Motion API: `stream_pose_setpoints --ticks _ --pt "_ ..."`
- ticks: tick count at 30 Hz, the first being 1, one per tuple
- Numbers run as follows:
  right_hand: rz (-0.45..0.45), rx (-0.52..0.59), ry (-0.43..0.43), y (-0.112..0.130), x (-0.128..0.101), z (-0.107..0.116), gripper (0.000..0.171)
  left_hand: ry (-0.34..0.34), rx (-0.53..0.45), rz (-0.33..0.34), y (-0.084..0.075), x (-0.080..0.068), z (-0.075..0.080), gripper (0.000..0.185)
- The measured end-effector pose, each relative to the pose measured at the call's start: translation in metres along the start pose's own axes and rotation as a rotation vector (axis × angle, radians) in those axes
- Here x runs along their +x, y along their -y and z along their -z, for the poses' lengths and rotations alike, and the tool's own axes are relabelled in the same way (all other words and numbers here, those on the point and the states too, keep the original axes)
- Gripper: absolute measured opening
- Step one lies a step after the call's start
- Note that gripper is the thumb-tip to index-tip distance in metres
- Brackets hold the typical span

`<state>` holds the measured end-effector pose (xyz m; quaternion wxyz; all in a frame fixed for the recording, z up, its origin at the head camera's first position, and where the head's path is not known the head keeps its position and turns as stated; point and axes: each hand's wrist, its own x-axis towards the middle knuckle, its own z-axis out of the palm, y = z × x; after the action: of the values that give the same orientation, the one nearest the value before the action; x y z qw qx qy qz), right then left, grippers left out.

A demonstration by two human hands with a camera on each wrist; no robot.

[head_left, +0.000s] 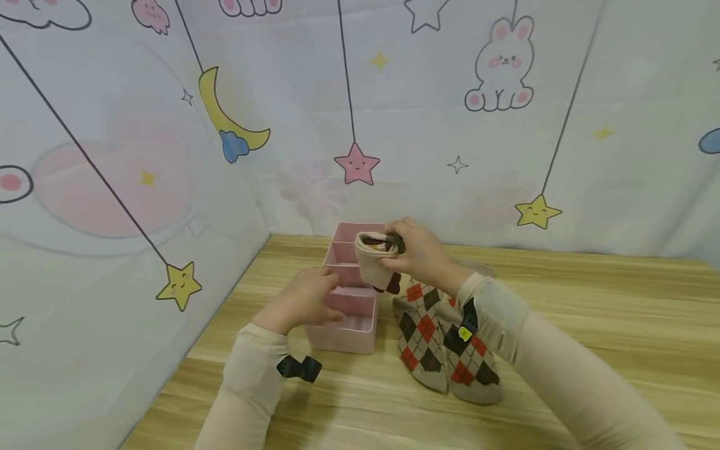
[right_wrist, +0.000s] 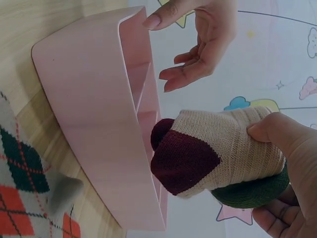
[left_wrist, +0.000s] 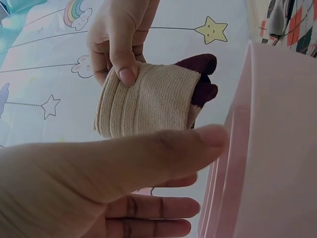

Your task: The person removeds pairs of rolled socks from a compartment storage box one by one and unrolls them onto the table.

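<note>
Right hand [head_left: 422, 253] grips a rolled-up sock bundle [head_left: 375, 259], thumb across its beige ribbed side and fingers curled behind it, holding it in the air just above the pink divided box [head_left: 343, 334]. In the right wrist view the bundle [right_wrist: 218, 153] shows a maroon toe and a dark green patch under the palm, and it hangs right over the box's compartments without touching the walls. Left hand [head_left: 300, 303] is relaxed, fingers straight and holding nothing; its thumb lies at the near left rim of the box, though whether it touches the rim I cannot tell.

Just right of the box, a pair of argyle socks [head_left: 444, 344] lies flat on the wooden table [head_left: 590, 325], partly covered by the right forearm. The box stands near the table's far left corner, where the cartoon-printed backdrop [head_left: 140, 156] meets the wood.
</note>
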<state>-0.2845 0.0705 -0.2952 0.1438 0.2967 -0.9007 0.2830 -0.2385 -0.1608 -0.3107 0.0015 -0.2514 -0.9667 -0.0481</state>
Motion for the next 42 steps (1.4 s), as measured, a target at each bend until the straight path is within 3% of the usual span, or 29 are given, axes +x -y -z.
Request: stream_pose_setpoints --ticks 6,10,17,22,33,42 --pt "-0.001 -0.025 -0.012 -0.007 -0.011 0.007 0.041 -0.06 0.023 -0.029 -0.006 0.005 -0.003 0.04" --pt "-0.009 -0.036 0.003 -0.012 -0.018 0.01 0.042 -0.166 0.015 -0.071 -0.011 0.008 -0.007 0.04" --pt "-0.037 -0.056 0.024 -0.018 -0.031 0.018 0.043 -0.423 0.039 -0.186 -0.022 0.012 -0.015 0.039" --pt "-0.06 -0.101 0.028 -0.021 -0.04 0.022 0.043 -0.522 0.029 -0.228 -0.032 0.015 -0.02 0.042" --pt "-0.125 -0.132 0.008 -0.025 -0.067 0.028 0.047 -0.562 -0.044 -0.294 -0.053 0.021 -0.037 0.042" --pt "-0.153 -0.165 -0.017 -0.034 -0.091 0.034 0.041 -0.497 -0.016 -0.325 -0.066 0.027 -0.046 0.045"
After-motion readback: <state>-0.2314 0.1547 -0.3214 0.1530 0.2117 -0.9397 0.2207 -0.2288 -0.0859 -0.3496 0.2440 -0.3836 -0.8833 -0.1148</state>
